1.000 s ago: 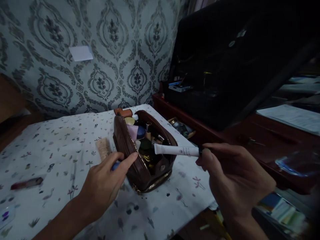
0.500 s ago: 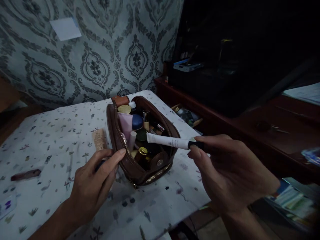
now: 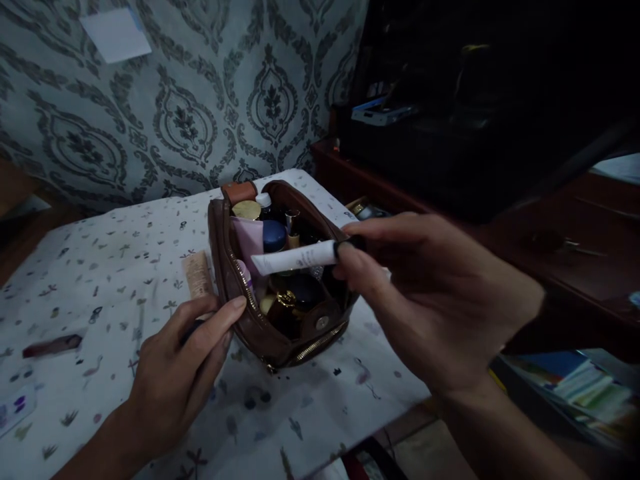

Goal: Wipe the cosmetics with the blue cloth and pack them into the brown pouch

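A brown cosmetic bag stands unzipped on the table, packed with several cosmetics. Among them are a pink tube, a blue round-lidded container, a gold lid and a white-capped bottle. My right hand pinches a white squeeze tube by its black cap, holding it almost level over the bag's opening. With fingertips at the bag's left zipper edge, my left hand steadies it. Behind that hand is a beige tube; its lower end is hidden.
A patterned white cloth covers the table. On its left lie a dark reddish slim item and a clear packet with purple spots. A dark screen and a reddish-brown cabinet stand to the right, with papers below.
My right hand has moved left with the white tube, bringing it further over the bag. My left hand stays at the bag's edge. The view has shifted slightly.
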Demonstrator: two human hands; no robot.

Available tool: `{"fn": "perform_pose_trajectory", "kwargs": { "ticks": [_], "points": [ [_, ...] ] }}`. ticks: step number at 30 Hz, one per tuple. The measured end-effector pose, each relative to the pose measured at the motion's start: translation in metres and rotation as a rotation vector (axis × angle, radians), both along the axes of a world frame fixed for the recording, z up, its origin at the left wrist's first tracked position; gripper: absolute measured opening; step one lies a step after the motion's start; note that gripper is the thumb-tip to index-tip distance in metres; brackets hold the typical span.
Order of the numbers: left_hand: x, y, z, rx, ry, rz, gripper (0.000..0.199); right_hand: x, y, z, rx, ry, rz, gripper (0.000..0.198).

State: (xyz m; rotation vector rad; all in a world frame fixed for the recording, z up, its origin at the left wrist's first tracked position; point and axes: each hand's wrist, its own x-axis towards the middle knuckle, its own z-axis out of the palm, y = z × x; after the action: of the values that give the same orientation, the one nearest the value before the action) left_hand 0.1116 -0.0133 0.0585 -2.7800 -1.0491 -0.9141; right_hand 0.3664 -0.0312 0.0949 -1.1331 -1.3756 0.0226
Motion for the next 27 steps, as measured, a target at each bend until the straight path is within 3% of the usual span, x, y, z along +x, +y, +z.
{"fn": "perform_pose_trajectory", "kwargs": {
  "ticks": [5, 12, 18, 23, 27],
  "points": [
    [0.000, -0.001, -0.001, -0.002, -0.001, 0.022, 0.052, 0.004, 0.000, 0.008, 0.022, 0.013, -0.084, 0.007],
    [0.000, -0.002, 0.000, -0.021, 0.030, 0.070, 0.052, 0.001, 0.016, 0.013, -0.115, -0.306, 0.068, 0.007],
    [-0.001, -0.003, 0.001, -0.030, 0.055, 0.065, 0.056, -0.008, 0.036, 0.013, -0.147, -0.421, 0.191, 0.007],
    [0.000, -0.003, 0.001, -0.025, 0.052, 0.063, 0.055, -0.017, 0.052, 0.009, -0.278, -0.464, 0.329, 0.008],
    [-0.001, -0.003, -0.001, -0.048, 0.042, 0.062, 0.051, -0.019, 0.059, 0.008, -0.311, -0.482, 0.356, 0.008]
  ]
}}
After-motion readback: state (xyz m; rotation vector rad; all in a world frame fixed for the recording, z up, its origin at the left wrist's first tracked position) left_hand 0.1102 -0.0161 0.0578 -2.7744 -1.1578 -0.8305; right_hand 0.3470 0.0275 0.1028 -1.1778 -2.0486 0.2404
